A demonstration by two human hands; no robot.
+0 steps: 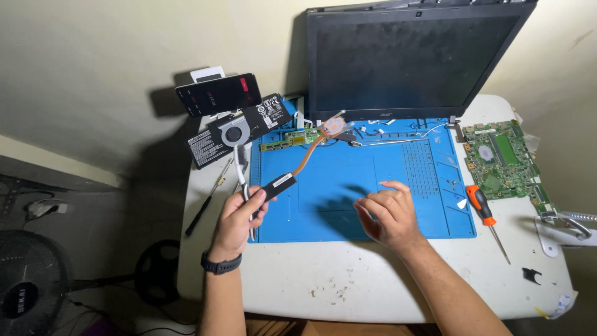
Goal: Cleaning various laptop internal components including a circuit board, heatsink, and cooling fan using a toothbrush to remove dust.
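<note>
I see left hand gripping heatpipe by black end, lower left of centre; copper pipe runs up right to round plate near laptop hinge. Right hand open, fingers curled, holding nothing, over blue mat. Fan upper left. Green board at right. Orange screwdriver beside mat's right edge.
</note>
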